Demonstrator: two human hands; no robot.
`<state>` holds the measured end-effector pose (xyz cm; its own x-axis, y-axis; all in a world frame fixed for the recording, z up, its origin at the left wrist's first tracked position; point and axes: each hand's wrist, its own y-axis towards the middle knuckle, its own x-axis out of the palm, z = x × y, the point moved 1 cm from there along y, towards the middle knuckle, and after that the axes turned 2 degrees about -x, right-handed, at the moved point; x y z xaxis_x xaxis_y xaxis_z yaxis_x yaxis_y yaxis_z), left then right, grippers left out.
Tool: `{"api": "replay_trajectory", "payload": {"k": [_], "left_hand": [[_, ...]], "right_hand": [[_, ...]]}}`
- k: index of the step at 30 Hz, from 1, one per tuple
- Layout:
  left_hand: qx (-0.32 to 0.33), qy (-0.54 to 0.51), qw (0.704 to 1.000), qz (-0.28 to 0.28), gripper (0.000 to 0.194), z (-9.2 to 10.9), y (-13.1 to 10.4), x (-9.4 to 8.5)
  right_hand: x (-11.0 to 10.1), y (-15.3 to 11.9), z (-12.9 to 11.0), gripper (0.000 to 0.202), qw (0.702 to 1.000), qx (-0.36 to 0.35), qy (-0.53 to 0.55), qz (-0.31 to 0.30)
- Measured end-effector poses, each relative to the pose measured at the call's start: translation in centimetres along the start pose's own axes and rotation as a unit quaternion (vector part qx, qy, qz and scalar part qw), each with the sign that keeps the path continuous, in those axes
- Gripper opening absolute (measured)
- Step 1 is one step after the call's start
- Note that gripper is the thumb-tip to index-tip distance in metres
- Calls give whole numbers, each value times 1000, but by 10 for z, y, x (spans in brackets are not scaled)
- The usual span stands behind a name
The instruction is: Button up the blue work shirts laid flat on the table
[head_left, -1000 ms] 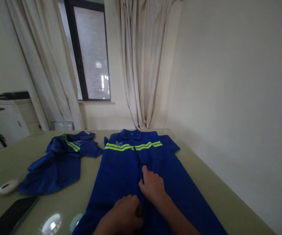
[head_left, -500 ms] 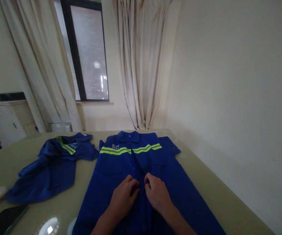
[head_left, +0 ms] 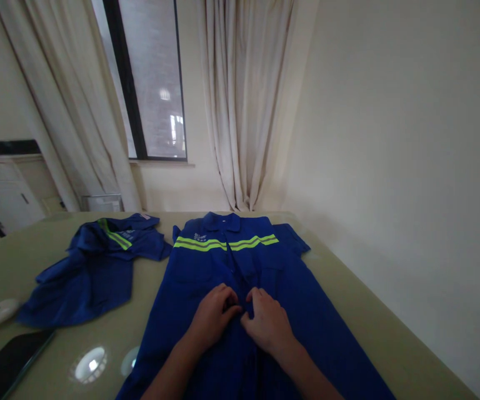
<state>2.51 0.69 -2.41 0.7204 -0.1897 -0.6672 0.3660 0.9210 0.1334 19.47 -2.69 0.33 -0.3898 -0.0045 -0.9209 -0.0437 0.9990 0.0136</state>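
Note:
A blue garment [head_left: 306, 311] with a collar and a yellow-green reflective stripe lies front up on the greenish table [head_left: 98, 339]. My left hand [head_left: 215, 312] is at its front opening, left of the middle, with fingers curled on the cloth edge. Just across the opening, my right hand [head_left: 268, 319] has its thumb and fingers pinched on the other edge. The two thumbs nearly meet. Any button between the fingers is too small to make out.
Another blue garment [head_left: 85, 283] lies crumpled at the left. Beside it are a white oval object [head_left: 0, 312] and a dark flat device [head_left: 10, 364]. A wall [head_left: 410, 166] borders the table on the right; curtains [head_left: 240, 111] hang behind.
The view has tilted slightly down, so the table items sit higher in the frame. My thumbs have come closer together at the front opening.

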Motion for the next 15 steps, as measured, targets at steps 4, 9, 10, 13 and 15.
{"api": "replay_trajectory", "payload": {"k": [4,9,10,13,15], "left_hand": [[1,5,1000,-3,5,2,-4,-1],[24,16,999,31,10,13,-11,-1],[23,15,999,39,11,15,-12,0],[18,20,999,48,13,20,-15,2],[18,29,998,44,14,20,-16,4]], "right_hand": [[0,6,10,18,997,-14,74,28],[-7,11,12,20,974,-58,214,36],[-7,11,11,20,973,-61,219,34],[-6,7,9,19,972,-94,213,24],[-6,5,8,22,971,-115,210,23]]}}
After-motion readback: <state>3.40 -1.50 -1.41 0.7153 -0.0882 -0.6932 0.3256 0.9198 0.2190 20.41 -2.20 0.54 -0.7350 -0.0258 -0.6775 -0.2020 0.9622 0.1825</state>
